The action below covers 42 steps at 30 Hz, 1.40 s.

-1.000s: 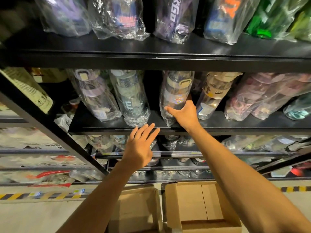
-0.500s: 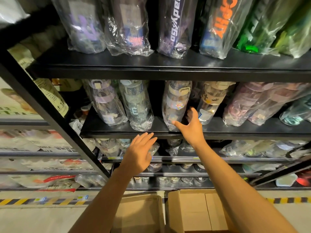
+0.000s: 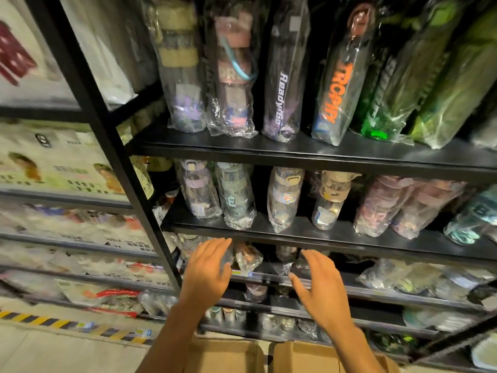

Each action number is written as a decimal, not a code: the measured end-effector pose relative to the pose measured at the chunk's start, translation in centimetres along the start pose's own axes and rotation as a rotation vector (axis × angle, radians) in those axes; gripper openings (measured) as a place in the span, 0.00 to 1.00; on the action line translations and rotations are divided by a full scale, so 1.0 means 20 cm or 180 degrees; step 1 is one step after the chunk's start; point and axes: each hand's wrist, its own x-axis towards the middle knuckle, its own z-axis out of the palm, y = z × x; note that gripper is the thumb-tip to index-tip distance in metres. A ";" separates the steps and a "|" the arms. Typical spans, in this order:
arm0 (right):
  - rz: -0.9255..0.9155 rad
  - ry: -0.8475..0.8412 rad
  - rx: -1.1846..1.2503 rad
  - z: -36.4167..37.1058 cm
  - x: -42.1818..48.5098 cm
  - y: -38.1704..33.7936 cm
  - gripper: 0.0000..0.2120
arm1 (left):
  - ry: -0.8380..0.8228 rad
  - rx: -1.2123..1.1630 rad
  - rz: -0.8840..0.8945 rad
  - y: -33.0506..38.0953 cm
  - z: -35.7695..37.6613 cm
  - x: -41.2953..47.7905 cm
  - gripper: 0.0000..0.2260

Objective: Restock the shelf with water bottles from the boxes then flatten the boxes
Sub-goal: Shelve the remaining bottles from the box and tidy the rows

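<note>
I am holding my left grip [image 3: 207, 270] and right grip [image 3: 320, 289] spread and empty, just below the shelf [image 3: 322, 237] carrying wrapped water bottles [image 3: 282, 200], above the cardboard boxes [image 3: 301, 356].

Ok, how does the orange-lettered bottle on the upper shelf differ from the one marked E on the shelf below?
The orange-lettered bottle is tall, with a brownish cap and lettering running down its side. The E bottle is shorter, with a greyish cap and a single pale letter. Both stand wrapped in clear plastic.
</note>
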 end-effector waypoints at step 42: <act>-0.1283 -0.0183 -0.0438 -1.17 2.02 -1.86 0.40 | -0.0060 0.0871 0.0557 -0.38 -0.90 0.86 0.27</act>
